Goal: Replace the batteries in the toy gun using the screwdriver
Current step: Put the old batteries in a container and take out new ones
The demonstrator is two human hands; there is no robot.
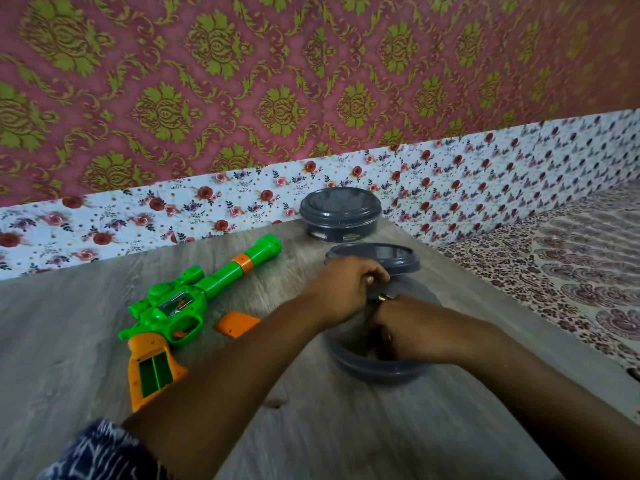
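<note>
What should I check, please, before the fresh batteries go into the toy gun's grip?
1. Battery bay in the toy gun grip open: ok, green slots exposed and empty.
2. Orange cover off, on the table beside the gun: ok.
3. Open container within reach: ok.
4. Left hand holds a battery: cannot tell.
5. Right hand in the container: ok; its hold cannot tell.
6. Screwdriver located: not ok, none visible.

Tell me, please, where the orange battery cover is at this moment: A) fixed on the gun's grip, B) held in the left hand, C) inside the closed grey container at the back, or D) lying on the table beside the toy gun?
D: the orange battery cover lies loose on the table just right of the toy gun, whose grip compartment stands open and shows its green inside.
</note>
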